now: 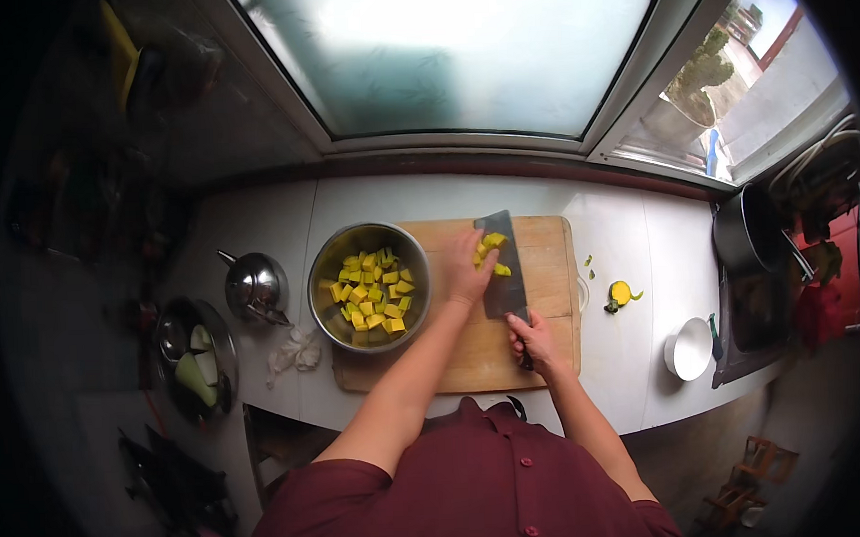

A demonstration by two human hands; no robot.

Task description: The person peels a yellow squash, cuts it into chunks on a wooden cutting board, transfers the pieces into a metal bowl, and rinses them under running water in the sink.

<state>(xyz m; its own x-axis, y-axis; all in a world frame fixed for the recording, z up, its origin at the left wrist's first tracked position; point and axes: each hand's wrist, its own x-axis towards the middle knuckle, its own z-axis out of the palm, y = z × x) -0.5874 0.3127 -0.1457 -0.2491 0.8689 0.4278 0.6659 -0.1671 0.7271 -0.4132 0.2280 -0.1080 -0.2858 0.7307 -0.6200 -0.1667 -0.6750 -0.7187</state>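
Observation:
My right hand grips the dark handle of a cleaver, its broad blade lying over the cutting board and pointing away from me. Several yellow squash chunks with green edges rest on the blade. Blurred, my left hand is at the blade's left side, its thumb and fingers around the chunks; whether it grips any is unclear. Under both hands lies a wooden cutting board. A steel bowl full of yellow cubes stands to the left, overlapping the board's left side.
Left of the bowl are a steel kettle, a crumpled whitish bag and a metal basin holding pale green pieces. At right lie a squash end, a white bowl and a dark pot. A window rises behind the counter.

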